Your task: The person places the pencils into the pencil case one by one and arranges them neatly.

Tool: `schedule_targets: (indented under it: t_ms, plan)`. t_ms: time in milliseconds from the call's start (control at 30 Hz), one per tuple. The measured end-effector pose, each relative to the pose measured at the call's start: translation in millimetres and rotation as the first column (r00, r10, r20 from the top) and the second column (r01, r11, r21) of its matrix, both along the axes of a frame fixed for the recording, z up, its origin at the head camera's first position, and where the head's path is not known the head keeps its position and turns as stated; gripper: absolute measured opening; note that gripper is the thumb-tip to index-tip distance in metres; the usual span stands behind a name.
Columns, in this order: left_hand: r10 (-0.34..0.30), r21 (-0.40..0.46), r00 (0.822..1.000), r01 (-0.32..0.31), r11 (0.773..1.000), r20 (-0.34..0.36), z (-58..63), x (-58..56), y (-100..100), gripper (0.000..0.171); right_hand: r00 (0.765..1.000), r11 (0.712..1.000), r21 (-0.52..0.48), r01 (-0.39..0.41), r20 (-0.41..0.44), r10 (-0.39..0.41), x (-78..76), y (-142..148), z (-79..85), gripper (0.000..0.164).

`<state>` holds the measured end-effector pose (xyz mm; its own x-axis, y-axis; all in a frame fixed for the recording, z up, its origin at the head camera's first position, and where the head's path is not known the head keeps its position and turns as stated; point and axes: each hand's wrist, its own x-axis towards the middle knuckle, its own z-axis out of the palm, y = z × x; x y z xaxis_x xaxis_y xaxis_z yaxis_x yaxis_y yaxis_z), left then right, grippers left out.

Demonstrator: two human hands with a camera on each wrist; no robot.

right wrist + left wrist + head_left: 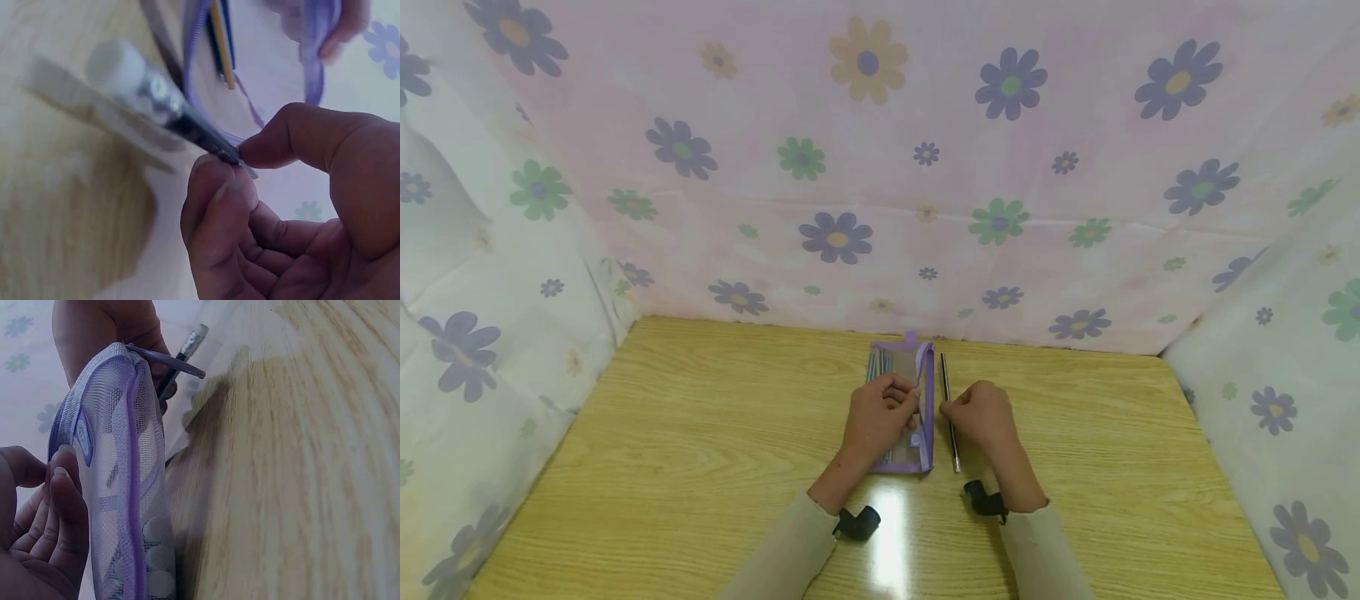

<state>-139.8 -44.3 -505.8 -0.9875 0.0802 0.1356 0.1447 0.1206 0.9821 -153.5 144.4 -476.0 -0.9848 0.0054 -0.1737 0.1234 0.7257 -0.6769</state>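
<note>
A mesh pencil case (901,468) with purple zipper edging lies on the table, several pencils (880,363) inside it. My left hand (880,417) pinches the zipper edge of the case between thumb and fingers, and in the left wrist view that edge (62,425) is lifted. Just right of the case, my right hand (985,414) pinches a dark pencil (945,375) near its middle. The pencil's white eraser end (115,65) points toward the near side. In the right wrist view the case's opening shows pencils (222,44) within.
The wooden table (715,417) has a flowered cloth (925,192) behind it and at both sides. A black wrist camera (859,523) sits on the left wrist, and another black camera (983,498) on the right.
</note>
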Motion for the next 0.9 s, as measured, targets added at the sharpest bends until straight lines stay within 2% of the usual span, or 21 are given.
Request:
schedule_targets:
  t_ms: [300,533,667,767,900]
  plan:
    - [0.02,-0.002,1.0,-0.02,1.0,0.016,1.9,0.4,2.8,0.008,1.0,0.997,-0.073,-0.023,0.018,0.024,-0.6,5.9,6.9,0.026]
    - [0.024,-0.001,1.0,-0.024,1.0,-0.001,26.6,11.0,3.7,0.005,0.999,0.992,-0.123,-0.014,0.047,0.02,1.5,1.5,12.1,0.018]
    - [0.023,0.012,0.999,-0.023,1.0,-0.023,32.8,14.9,3.2,0.005,0.998,0.989,-0.145,-0.004,0.062,0.014,1.4,-1.6,10.6,0.016]
    - [0.023,0.012,1.0,-0.023,1.0,-0.016,29.3,13.1,3.5,0.005,0.998,0.984,-0.181,0.005,0.069,0.007,0.9,-4.3,7.7,0.014]
    - [0.024,-0.009,1.0,-0.024,1.0,-0.005,14.7,6.6,3.8,0.006,0.997,0.964,-0.265,0.016,0.076,0.004,0.8,-8.7,3.5,0.013]
